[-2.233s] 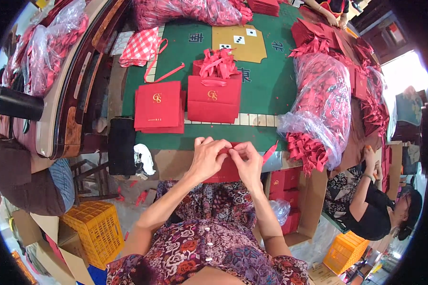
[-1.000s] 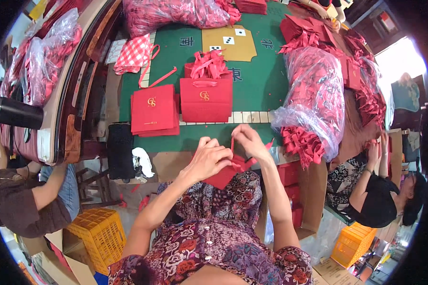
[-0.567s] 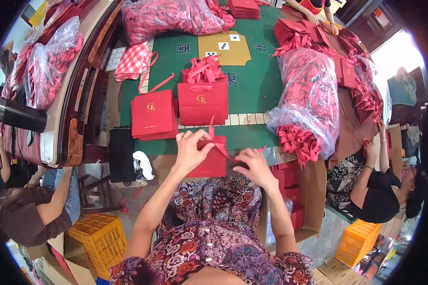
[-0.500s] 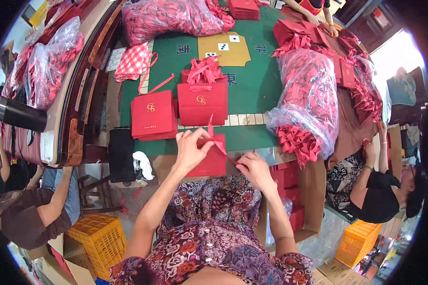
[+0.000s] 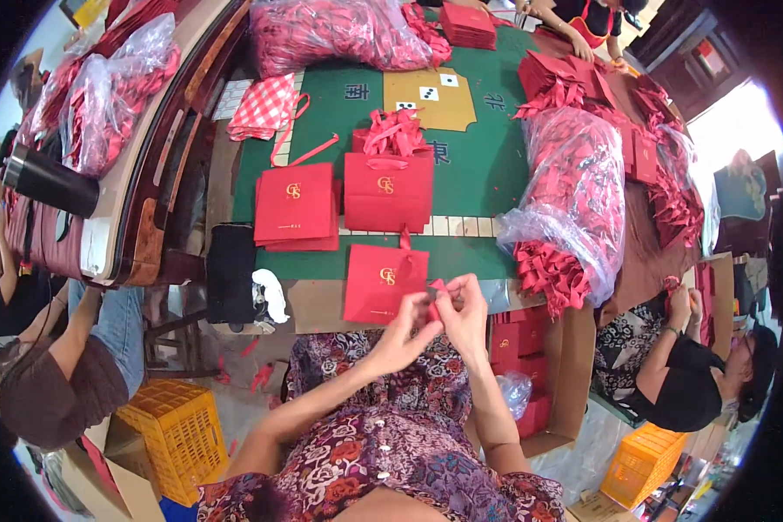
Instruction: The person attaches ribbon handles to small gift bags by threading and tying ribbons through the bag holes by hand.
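A small red paper bag (image 5: 374,287) with a gold emblem lies flat at the table's front edge, a short ribbon (image 5: 405,241) standing at its top. Beside its lower right corner my two hands meet around a piece of red ribbon (image 5: 438,285). My right hand (image 5: 465,315) pinches it between thumb and fingertips. Close against it, my left hand (image 5: 406,337) is closed at the fingertips on the same ribbon, partly hiding it. Farther back stand an upright red bag (image 5: 388,193) with ribbon bundles (image 5: 393,132) behind it, and a flat stack of red bags (image 5: 296,207) to the left.
Plastic sacks of red ribbons (image 5: 574,183) lie at the right and far side of the green table (image 5: 487,165). A checked red cloth (image 5: 263,106) is at the left. An open carton of red bags (image 5: 574,374) stands below right. Other people work on both sides.
My hands have moved from the top of the bag to its lower right, coming together around the ribbon. The bag's front now shows, and the whole view has shifted slightly.
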The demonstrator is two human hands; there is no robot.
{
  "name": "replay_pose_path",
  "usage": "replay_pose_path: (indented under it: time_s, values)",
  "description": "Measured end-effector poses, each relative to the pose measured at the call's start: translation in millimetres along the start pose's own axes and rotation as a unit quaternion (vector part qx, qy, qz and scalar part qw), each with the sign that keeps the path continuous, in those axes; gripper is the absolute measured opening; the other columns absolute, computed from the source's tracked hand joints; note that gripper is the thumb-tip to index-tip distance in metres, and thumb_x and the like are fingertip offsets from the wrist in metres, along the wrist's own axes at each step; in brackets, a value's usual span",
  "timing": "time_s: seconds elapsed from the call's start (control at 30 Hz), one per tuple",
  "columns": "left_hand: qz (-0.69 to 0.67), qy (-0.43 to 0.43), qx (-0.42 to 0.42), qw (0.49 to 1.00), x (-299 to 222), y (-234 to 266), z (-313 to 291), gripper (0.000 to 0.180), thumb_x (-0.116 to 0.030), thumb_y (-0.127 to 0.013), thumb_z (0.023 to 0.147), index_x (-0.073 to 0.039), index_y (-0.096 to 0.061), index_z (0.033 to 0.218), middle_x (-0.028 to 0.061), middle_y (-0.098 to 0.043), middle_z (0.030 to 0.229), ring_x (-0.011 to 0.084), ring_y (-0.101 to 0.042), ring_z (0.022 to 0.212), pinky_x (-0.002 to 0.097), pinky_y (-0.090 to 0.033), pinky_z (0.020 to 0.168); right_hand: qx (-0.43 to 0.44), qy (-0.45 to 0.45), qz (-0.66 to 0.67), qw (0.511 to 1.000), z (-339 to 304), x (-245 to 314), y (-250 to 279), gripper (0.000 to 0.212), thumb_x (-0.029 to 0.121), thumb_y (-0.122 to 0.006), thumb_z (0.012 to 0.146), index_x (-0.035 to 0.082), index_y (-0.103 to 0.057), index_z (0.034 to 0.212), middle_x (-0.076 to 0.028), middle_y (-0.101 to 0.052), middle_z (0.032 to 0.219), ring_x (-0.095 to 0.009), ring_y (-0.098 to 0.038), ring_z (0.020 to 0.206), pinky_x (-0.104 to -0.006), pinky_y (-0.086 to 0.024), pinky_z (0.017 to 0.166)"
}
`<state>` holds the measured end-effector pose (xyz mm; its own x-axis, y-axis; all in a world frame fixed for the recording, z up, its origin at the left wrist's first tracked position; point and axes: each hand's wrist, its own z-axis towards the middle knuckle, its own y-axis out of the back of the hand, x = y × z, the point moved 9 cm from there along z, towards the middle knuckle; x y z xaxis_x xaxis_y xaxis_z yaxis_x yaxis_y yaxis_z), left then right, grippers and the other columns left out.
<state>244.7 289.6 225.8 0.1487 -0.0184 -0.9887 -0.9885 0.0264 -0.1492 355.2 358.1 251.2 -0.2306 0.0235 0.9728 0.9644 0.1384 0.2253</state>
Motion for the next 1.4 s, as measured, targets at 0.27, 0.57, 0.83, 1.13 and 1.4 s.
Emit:
replay_pose_path:
  time_s: [0.27, 0.57, 0.83, 1.13, 1.4]
  values:
    - [0.03, 0.104, -0.019, 0.994, 15, 25, -29, 0.018, -0.008, -0.049, 0.103, -0.001, -0.042, 0.118, 0.0057, -0.061, 0.081, 0.0119, -0.059, 0.072, 0.0283, -0.048, 0.065, -0.006, 0.036, -0.199, 0.979, -2, 1, 11, 0.016, 0.007, -0.064, 0.089, 0.003, -0.052, 0.099, -0.008, -0.059, 0.065, -0.018, -0.058, 0.056, -0.0329, -0.047, 0.054]
    - [0.066, 0.165, -0.033, 0.984, 4, 62, -19, 0.021, -0.019, -0.06, 0.1, -0.003, -0.047, 0.104, 0.0077, -0.066, 0.079, 0.0113, -0.063, 0.068, 0.0278, -0.05, 0.062, 0.23, 0.175, -0.126, 0.949, -30, 46, -48, 0.043, 0.013, -0.079, 0.081, 0.003, -0.059, 0.118, -0.015, -0.062, 0.115, -0.034, -0.064, 0.102, -0.035, -0.055, 0.079]
    - [0.222, 0.06, -0.055, 0.972, -26, 76, -5, 0.019, -0.02, -0.051, 0.103, -0.002, -0.046, 0.107, 0.0187, -0.065, 0.08, 0.0321, -0.069, 0.073, 0.0418, -0.051, 0.062, 0.235, 0.009, 0.015, 0.972, -20, 11, -69, 0.025, 0.0, -0.069, 0.09, 0.001, -0.06, 0.113, -0.005, -0.067, 0.09, -0.009, -0.064, 0.081, -0.025, -0.053, 0.069]
    - [0.512, -0.095, -0.125, 0.844, -34, 118, 33, 0.035, -0.007, -0.062, 0.086, -0.002, -0.056, 0.121, 0.0176, -0.054, 0.125, 0.0397, -0.052, 0.111, 0.0445, -0.049, 0.09, 0.144, 0.115, -0.168, 0.968, 5, 24, -63, 0.01, 0.007, -0.07, 0.088, 0.001, -0.066, 0.095, -0.013, -0.062, 0.086, -0.025, -0.065, 0.072, -0.0339, -0.051, 0.066]
    - [0.566, -0.07, -0.082, 0.818, -19, 112, 47, 0.046, -0.007, -0.074, 0.075, 0.0, -0.059, 0.119, 0.0149, -0.056, 0.118, 0.036, -0.052, 0.108, 0.0431, -0.048, 0.092, 0.093, 0.117, -0.157, 0.976, 23, 6, -79, 0.01, 0.012, -0.068, 0.091, 0.003, -0.066, 0.096, -0.013, -0.064, 0.09, -0.03, -0.065, 0.077, -0.0376, -0.051, 0.068]
